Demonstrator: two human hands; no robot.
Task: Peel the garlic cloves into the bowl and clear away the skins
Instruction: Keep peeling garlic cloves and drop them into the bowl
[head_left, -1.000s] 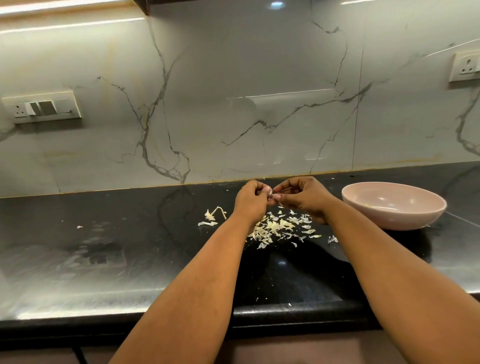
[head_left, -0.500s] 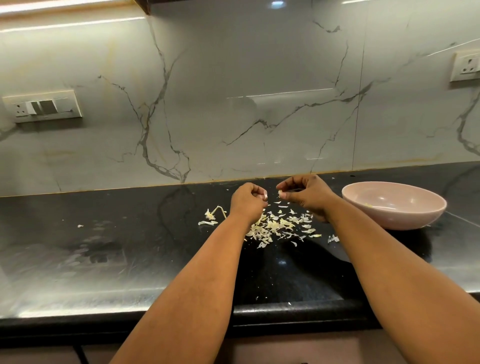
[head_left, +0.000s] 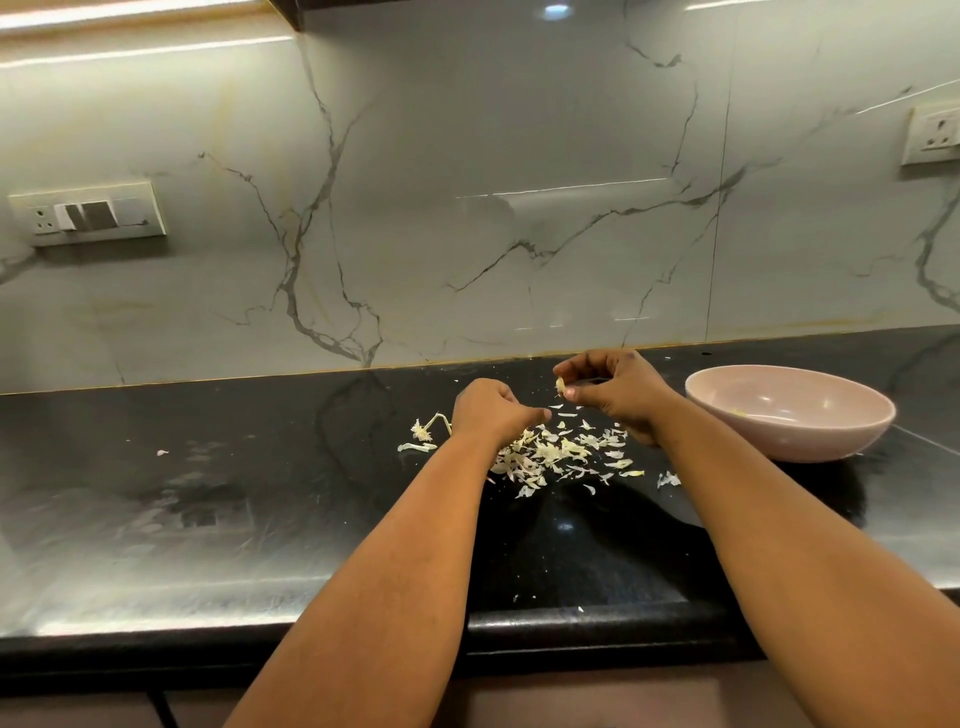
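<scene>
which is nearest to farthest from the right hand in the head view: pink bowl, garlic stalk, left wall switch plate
From the right hand:
1. pink bowl, just to its right on the counter.
2. garlic stalk, on the counter past the left hand.
3. switch plate, far left, up on the marble wall.

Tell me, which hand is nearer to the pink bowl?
The right hand. It holds a garlic clove just left of the pink bowl, with a small gap. The left hand is further left, above the pile of skins.
</scene>
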